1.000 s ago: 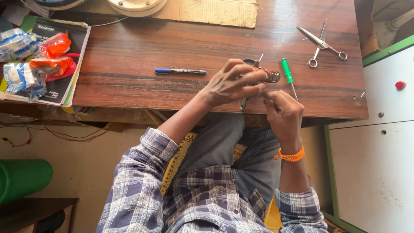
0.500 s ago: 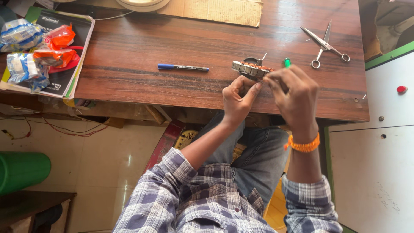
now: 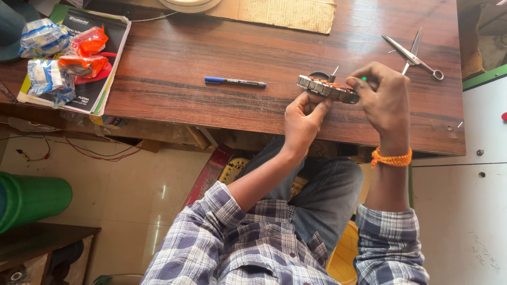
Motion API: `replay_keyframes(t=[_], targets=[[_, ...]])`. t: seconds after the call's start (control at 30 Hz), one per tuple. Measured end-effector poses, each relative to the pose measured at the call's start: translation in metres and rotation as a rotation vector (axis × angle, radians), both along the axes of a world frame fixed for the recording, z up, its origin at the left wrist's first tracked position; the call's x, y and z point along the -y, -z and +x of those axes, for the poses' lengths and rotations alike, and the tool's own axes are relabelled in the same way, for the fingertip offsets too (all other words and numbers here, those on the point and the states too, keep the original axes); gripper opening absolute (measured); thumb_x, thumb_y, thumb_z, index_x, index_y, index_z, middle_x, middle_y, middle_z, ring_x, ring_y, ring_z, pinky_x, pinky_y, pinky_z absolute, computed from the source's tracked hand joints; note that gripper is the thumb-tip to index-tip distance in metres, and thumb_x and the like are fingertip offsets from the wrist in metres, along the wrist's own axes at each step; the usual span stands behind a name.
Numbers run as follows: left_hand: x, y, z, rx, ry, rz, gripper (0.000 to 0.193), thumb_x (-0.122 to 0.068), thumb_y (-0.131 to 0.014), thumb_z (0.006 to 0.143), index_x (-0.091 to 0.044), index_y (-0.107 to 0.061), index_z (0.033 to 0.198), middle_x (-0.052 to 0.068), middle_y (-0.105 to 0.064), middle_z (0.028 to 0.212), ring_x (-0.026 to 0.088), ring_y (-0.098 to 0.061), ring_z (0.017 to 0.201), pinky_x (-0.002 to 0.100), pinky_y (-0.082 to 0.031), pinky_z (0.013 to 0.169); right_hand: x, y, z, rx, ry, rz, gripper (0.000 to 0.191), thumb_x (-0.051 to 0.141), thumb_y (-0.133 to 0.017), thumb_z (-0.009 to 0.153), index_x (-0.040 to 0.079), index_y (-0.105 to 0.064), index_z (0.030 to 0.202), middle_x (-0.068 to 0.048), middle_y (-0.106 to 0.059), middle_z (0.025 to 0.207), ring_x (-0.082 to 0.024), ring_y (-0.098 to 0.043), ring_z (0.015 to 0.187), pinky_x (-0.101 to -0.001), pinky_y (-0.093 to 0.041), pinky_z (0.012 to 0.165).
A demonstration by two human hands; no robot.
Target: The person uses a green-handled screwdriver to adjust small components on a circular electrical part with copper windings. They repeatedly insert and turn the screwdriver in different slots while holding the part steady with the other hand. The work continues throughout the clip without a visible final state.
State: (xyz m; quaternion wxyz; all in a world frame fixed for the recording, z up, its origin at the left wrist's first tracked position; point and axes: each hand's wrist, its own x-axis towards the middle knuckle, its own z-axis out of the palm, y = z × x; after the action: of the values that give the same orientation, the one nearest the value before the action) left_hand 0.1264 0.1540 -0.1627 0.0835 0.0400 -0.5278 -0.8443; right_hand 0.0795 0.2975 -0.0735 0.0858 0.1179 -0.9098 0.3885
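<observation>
Far left, a green plastic cylinder (image 3: 31, 199) lay on the tiled floor below the table. On the brown wooden table (image 3: 174, 79), left end, crinkled plastic packets in blue-white and orange (image 3: 63, 55) sat heaped on a dark glossy booklet (image 3: 103, 63). Mid-table, a blue-capped marker pen (image 3: 235, 82) lay flat, well apart from the hands. Along the far edge, a flat sheet of tan cardboard (image 3: 288, 13).

Left hand (image 3: 303, 119) was closed on the near left rim of a round, grey metal stator ring with copper-coloured windings (image 3: 327, 88) — thumb and fingers pinching it from below. The ring was held up edge-on, just above the table's near edge, between both hands. Right hand (image 3: 383, 97) was clamped over the ring's right side, fingers curled across the top; an orange thread band (image 3: 391, 158) circled that wrist. A green-handled tool (image 3: 364, 79) showed only as a tip behind the right fingers — cannot tell whether it was held.

Far right, steel scissors (image 3: 414, 53) lay open on the table
</observation>
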Motion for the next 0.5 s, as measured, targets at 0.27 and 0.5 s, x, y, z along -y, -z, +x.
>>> replay_keyframes(t=[0.27, 0.5], targets=[[0.043, -0.014, -0.041, -1.031, -0.196, -1.088, 0.059, -0.03, -0.078, 0.094, -0.023, -0.051, 0.146, -0.006, -0.061, 0.136, 0.018, -0.057, 0.119, 0.037, -0.05, 0.105, -0.02, 0.004, 0.036, 0.02, 0.04, -0.201, 0.006, 0.004, -0.076, 0.1, -0.001, -0.071, 0.101, 0.004, -0.065, 0.081, 0.001, -0.056, 0.074, -0.0196, -0.042, 0.062], [0.058, -0.016, -0.064, -1.063, 0.105, -1.121, 0.078, -0.03, -0.079, 0.094, -0.027, -0.035, 0.159, -0.006, -0.065, 0.133, 0.017, -0.062, 0.111, 0.034, -0.056, 0.103, -0.004, 0.003, 0.056, -0.1, 0.088, -0.118, 0.009, 0.004, -0.082, 0.096, 0.0, -0.074, 0.099, 0.001, -0.056, 0.073, -0.004, -0.042, 0.065, -0.0256, -0.034, 0.057]])
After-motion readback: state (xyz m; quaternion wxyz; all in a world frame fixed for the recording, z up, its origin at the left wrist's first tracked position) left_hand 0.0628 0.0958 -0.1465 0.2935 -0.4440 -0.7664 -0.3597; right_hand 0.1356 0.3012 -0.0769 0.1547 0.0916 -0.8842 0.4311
